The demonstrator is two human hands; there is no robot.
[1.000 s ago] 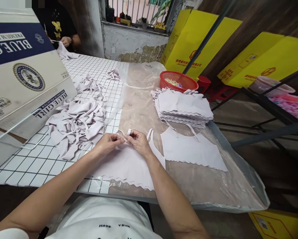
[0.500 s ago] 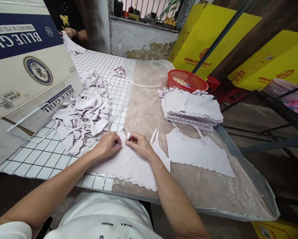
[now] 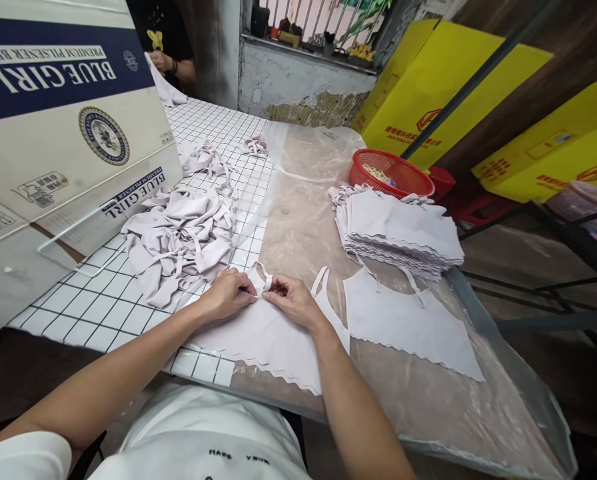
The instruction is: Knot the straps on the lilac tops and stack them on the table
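A pale lilac camisole top (image 3: pixel 273 340) lies flat on the table in front of me. My left hand (image 3: pixel 228 293) and my right hand (image 3: pixel 291 300) meet at its left shoulder strap (image 3: pixel 264 277), each with its fingers pinched on the strap. The other strap lies just right of my right hand. A second flat top (image 3: pixel 408 323) lies to the right of it. Behind that stands a neat stack of folded tops (image 3: pixel 401 230). A loose heap of the same tops (image 3: pixel 178 237) lies to the left of my hands.
A large Blue Girl carton (image 3: pixel 53 133) stands at the left. A red basket (image 3: pixel 391 175) sits behind the stack. Clear plastic sheet (image 3: pixel 303 220) covers the table's right half, a grid cloth (image 3: pixel 103 313) the left. Another person's hand (image 3: pixel 161 61) works at the far end. Yellow boxes (image 3: pixel 428 100) line the right.
The camera view has shifted, so everything sits a little further right. My hands have stayed pinched on the strap, now lower on the table.
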